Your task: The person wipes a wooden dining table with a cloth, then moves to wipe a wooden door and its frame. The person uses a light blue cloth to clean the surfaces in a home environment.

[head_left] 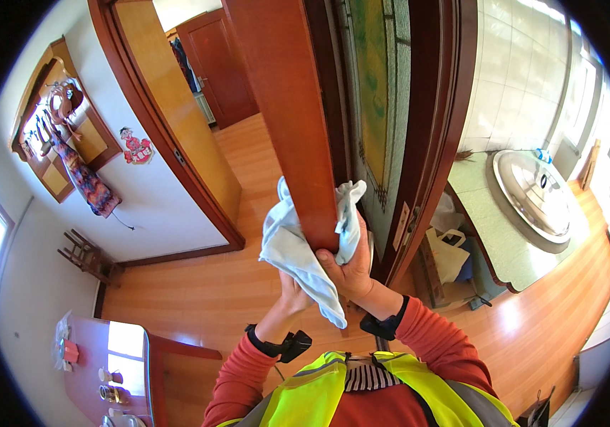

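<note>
A pale blue cloth is wrapped round the lower visible part of a reddish-brown wooden door post. My left hand is closed on the cloth at the post's left side, its fingers mostly hidden beneath the fabric. On the other side, my right hand grips the cloth against the wood, thumb across the post's near face. One corner of the cloth hangs down between my wrists. Just right of the post stands a door with a patterned glass panel.
Left of me, a doorway with an ajar yellowish door leads to another room. A glossy table holds small items at lower left. A small wooden stool stands by the wall. To the right, a counter bears a large metal lid.
</note>
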{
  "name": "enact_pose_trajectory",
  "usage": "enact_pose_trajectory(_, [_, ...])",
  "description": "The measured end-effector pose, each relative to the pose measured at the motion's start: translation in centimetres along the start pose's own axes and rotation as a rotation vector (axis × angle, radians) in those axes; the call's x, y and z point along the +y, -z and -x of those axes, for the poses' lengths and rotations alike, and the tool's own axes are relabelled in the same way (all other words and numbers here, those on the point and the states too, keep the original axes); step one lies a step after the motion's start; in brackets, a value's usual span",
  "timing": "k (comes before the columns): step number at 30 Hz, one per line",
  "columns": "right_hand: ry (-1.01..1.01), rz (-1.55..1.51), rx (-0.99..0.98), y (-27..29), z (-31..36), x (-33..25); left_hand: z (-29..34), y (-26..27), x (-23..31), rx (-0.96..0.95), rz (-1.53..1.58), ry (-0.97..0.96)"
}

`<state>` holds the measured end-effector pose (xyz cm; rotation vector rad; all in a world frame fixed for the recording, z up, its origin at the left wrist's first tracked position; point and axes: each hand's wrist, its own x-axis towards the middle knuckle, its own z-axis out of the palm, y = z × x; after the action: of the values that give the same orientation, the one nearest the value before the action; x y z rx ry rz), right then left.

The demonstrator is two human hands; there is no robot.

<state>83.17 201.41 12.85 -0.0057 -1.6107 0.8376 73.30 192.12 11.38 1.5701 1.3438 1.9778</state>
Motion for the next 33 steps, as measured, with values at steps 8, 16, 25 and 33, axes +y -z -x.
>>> enact_pose_trajectory(8, [0.131, 0.214, -0.135, -1.3, 1.1, 0.2, 1.9, 6.2, 3.5, 0.064, -1.006, -0.281])
enact_pose_trajectory(16, [-0.044, 0.167, -0.246, -0.3, 2.5, 1.7, 1.8, 8.6, 6.1, -0.115, -1.995, 0.393])
enact_pose_trajectory(25, [-0.4, -0.128, -0.28, 0.7, -1.1, 1.2, -0.3, 9.3, 7.4, 0.171, -1.74, 0.104])
enact_pose_trajectory(33, [-0.691, -0.976, -0.541, -0.2, -3.0, 0.1, 1.7, 6.8, 8.9, 0.144, -1.412, 0.04])
